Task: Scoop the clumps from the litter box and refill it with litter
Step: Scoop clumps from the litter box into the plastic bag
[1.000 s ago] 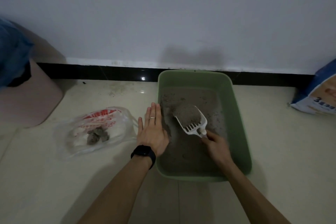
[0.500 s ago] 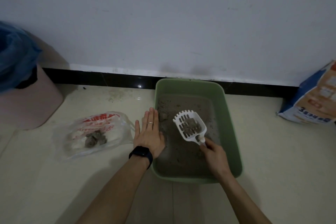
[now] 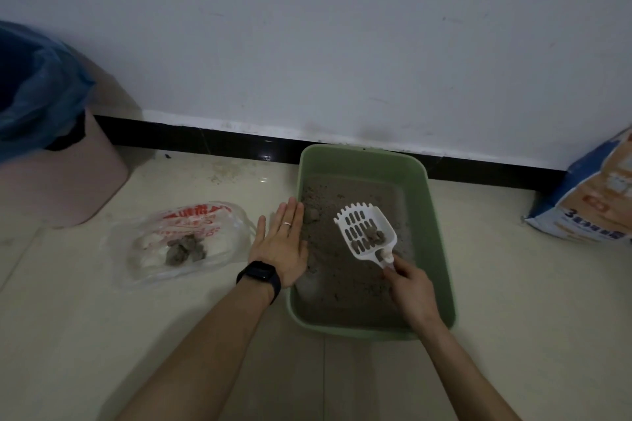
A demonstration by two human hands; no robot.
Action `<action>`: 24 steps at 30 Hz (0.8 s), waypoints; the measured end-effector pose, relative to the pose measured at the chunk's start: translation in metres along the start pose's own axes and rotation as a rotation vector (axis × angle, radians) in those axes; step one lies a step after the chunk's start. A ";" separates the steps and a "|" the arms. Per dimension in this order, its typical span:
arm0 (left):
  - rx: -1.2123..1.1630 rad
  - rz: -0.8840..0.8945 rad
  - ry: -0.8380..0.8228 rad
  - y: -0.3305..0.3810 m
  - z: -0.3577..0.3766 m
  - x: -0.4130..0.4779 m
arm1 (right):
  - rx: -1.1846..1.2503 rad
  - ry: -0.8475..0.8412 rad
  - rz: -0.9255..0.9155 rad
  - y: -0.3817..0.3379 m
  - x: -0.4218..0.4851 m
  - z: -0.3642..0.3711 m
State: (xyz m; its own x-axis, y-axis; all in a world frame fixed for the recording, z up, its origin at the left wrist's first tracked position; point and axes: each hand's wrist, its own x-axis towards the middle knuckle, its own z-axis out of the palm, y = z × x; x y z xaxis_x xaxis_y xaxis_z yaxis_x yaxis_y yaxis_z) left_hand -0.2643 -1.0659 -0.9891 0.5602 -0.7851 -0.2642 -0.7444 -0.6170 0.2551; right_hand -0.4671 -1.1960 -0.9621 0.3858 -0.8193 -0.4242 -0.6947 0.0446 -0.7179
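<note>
Pale floor point(image 3: 513, 335) is carrying the green litter box point(image 3: 433, 249). The right hand point(image 3: 412, 287) is pinching the seemingly light, stiff scoop point(image 3: 355, 232) by its handle, with crumbly clumps point(image 3: 374, 235) aboard. The left hand point(image 3: 280, 246) is resting spread at the box's nine o'clock.

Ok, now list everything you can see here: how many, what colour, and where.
litter box: one, green, on the floor by the wall
litter: grey, spread in the litter box
scoop: one, white, over the litter
clumps: a few, grey, in the scoop; more in the bag
bag: one, clear with red print, on the floor left of the litter box
bin: one, pink with a blue liner, far left
sack: one, blue and orange, far right
watch: one, black, left wrist
ring: one, silver, left hand
left hand: flat, at the litter box's left rim
right hand: grips the scoop's handle
</note>
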 end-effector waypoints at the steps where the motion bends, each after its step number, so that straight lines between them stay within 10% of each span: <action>1: 0.010 0.030 -0.006 -0.006 -0.004 -0.001 | 0.023 0.002 0.000 -0.001 0.000 0.000; 13: 0.180 -0.235 0.005 -0.183 -0.084 -0.039 | 0.015 -0.176 -0.237 -0.092 -0.015 0.046; 24: 0.193 -0.315 -0.115 -0.250 -0.043 -0.088 | -0.917 -0.292 -0.677 -0.153 -0.033 0.167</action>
State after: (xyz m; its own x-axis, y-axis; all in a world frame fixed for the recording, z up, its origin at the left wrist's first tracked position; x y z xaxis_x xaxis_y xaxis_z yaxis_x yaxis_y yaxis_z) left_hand -0.1122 -0.8451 -0.9896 0.7364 -0.5405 -0.4068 -0.6028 -0.7972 -0.0321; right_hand -0.2723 -1.0804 -0.9299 0.8856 -0.3503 -0.3048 -0.4255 -0.8751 -0.2304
